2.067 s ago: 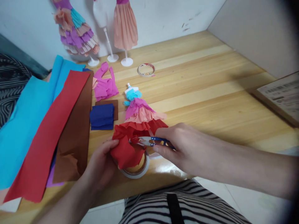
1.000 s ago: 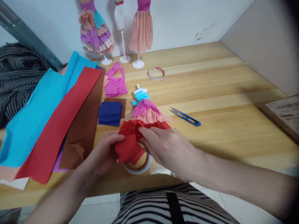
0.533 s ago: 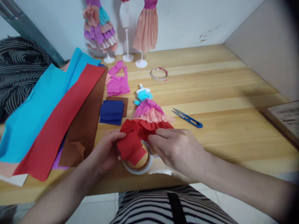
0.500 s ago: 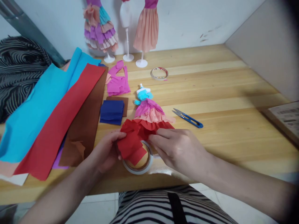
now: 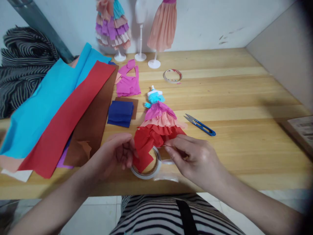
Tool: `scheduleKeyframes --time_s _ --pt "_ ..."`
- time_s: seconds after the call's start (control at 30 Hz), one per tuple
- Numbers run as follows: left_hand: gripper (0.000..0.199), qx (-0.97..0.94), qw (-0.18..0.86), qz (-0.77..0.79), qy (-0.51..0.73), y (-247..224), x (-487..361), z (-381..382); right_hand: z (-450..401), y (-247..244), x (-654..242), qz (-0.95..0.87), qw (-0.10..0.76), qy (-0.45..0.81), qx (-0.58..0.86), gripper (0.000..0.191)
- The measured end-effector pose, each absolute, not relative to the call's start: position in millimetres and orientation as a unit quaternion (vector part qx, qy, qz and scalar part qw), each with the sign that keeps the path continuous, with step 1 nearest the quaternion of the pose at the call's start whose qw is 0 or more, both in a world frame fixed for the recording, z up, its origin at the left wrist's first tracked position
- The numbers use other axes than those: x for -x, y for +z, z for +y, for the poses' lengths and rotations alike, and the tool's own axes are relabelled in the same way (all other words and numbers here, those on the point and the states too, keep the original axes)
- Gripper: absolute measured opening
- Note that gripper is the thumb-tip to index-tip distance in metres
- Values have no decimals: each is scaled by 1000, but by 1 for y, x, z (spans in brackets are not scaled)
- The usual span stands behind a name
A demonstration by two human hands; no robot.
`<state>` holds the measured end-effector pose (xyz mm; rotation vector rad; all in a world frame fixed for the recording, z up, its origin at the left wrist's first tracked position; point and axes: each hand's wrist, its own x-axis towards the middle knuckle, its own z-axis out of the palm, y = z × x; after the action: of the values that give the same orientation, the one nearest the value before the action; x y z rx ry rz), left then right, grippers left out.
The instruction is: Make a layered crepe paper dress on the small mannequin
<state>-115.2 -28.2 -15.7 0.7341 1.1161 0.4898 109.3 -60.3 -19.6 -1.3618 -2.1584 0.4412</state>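
A small mannequin in a layered crepe-paper dress [image 5: 160, 117] lies on its back, blue at the bust, then magenta, peach and red. At the bottom tier, my right hand [image 5: 193, 153] pinches the edge of the red crepe paper [image 5: 176, 131]; a thin pale sliver shows at its fingertips. My left hand [image 5: 121, 151] is beside the loose red piece [image 5: 144, 160], fingers loosely curled and apart, holding nothing I can see. Partly under that piece lies a roll of clear tape [image 5: 158, 166].
Blue thread snips [image 5: 200, 125] lie to the right. Dark blue squares [image 5: 120, 113] and magenta scraps [image 5: 128, 85] are left of the dress. Long crepe sheets [image 5: 70, 114] cover the left side. A thin tape ring [image 5: 172, 76] and dressed stands [image 5: 161, 29] are behind.
My left hand has let go of the red paper and drawn slightly away from it. The loose red piece has shifted and crumpled. My right hand stays at the hem; the view has shifted slightly.
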Motion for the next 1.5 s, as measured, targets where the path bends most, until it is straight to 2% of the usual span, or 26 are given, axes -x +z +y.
scheduleKeyframes --time_s 0.07,0.17,0.23,0.3,0.37,0.43,0.6,0.77,0.97,1.3,1.5 --pt "30 -443 644 569 257 -13 118 -34 -62 -22 -109 -794 290 175 505 18" --pt "19 -680 282 579 349 -4 116 -46 -63 -25 -110 -785 313 184 502 16" --pt "14 -825 66 446 340 3 108 -50 -63 -24 -109 -783 321 187 498 15" --pt "18 -917 -18 299 264 7 97 -49 -64 -23 -109 -785 323 191 493 16" --pt "19 -927 -31 320 194 6 85 -41 -65 -23 -108 -788 318 187 492 18" --pt "14 -944 16 311 110 2 76 -31 -66 -23 -108 -794 311 180 491 20" --pt "19 -955 49 290 46 -3 69 -13 -70 -24 -111 -818 291 159 470 20" --pt "23 -954 63 288 46 -1 68 -14 -69 -19 -112 -846 268 134 441 22" --pt "27 -947 112 287 88 -6 67 -13 -63 -17 -112 -848 266 163 428 26" --pt "24 -958 55 275 59 -11 69 -10 -61 -14 -112 -844 253 262 393 25" --pt "23 -959 41 271 65 -17 71 -10 -65 -8 -113 -866 249 225 370 24"
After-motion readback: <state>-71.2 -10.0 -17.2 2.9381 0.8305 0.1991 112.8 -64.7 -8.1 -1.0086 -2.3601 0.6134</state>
